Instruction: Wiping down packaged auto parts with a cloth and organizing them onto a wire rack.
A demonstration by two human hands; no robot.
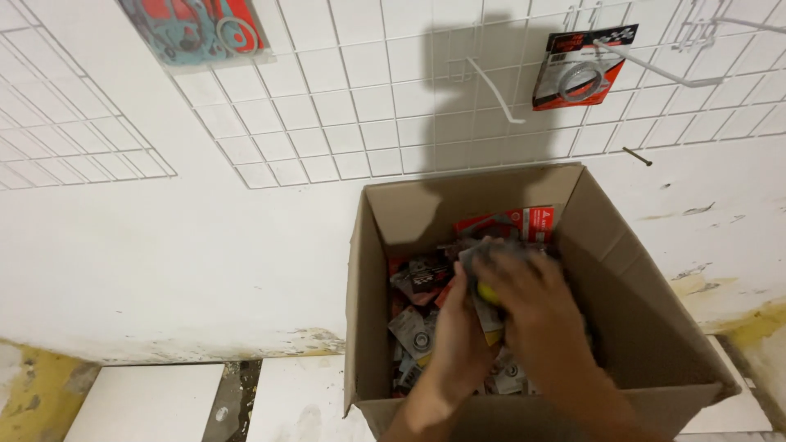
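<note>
An open cardboard box [622,270] stands against a white wall, filled with several small packets [416,327] in red, black and clear plastic. Both my hands reach down into it. My left hand [458,327] and my right hand [532,299] close together on one packet with a yellow part [488,292] showing between the fingers, held just above the pile. The rest of that packet is blurred and mostly hidden by my fingers.
A white wire grid [344,106] hangs on the wall with bare hooks [495,86]. One red and black packet with a ring [577,74] hangs at the upper right, another flat red and blue packet [196,29] at the upper left. White floor tiles [147,405] lie left of the box.
</note>
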